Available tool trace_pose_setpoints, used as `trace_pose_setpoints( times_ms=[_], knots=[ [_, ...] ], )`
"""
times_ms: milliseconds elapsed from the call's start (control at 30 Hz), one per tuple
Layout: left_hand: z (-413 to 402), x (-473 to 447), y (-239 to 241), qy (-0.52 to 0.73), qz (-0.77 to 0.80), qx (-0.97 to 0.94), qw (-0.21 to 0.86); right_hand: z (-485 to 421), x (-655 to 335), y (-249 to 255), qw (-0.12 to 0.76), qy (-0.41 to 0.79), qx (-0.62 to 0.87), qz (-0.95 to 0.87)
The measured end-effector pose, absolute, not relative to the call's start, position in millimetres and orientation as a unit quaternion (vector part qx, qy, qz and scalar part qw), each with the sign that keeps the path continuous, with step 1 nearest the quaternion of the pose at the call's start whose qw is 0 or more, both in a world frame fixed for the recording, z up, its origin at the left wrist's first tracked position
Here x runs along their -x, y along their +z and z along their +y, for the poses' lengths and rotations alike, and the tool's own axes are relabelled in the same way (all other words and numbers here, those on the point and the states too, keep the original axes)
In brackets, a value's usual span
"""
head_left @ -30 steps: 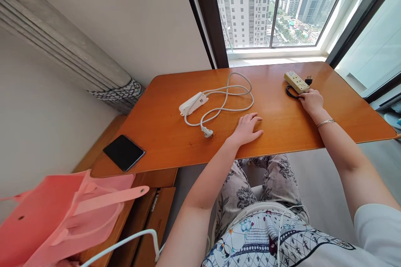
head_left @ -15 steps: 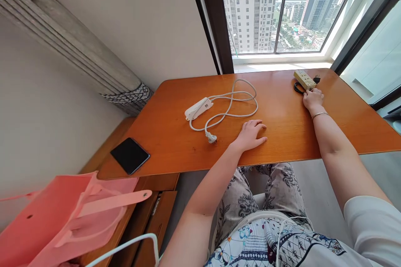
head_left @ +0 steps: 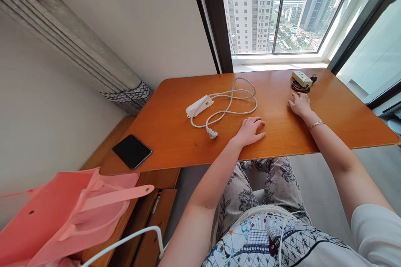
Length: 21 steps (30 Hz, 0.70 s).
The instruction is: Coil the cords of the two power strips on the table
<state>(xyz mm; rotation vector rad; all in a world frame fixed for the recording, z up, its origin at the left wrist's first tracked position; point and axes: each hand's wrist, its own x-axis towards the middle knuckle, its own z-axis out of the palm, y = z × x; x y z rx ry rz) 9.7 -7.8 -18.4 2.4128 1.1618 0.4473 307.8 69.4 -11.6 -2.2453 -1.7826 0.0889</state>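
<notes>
Brown table [head_left: 175,142] across middle of frame. White power strip [head_left: 199,106], loosely looped white cord [head_left: 226,111], at centre. Left hand [head_left: 250,131] palm-down at lower centre, fingers loosely spread, holding nothing. Right hand [head_left: 300,105] right of centre, fingers slightly curled, no held thing visible. Yellow power strip [head_left: 301,78] at upper right, black cord [head_left: 300,88] coiled against near side, black plug [head_left: 313,78] beside it. Right fingertip contact with black cord unclear. Step in hand: seemingly pause beside black cord. Any further handling calls for short forward reach, fingers widening.
</notes>
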Motion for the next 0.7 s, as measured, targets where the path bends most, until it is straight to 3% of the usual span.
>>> trace_pose_setpoints(
  times_ms=[200, 467, 600, 700],
  knots=[
    [-5, -10, -25, 0.214, 0.406, -0.862, 0.216, 35, -255, -23, 0.173, 0.126, 0.670, -0.711],
    [6, 8, -11, 0.381, 0.434, -0.798, 0.173, 14, -238, -29, 0.205, 0.109, 0.637, -0.735],
    [16, 41, 4, 0.358, 0.538, -0.757, 0.091, 16, -242, -31, 0.219, 0.109, 0.633, -0.735],
    [18, 65, 10, 0.260, 0.655, -0.708, 0.047, 16, -240, -34, 0.213, 0.090, 0.619, -0.751]
  ],
)
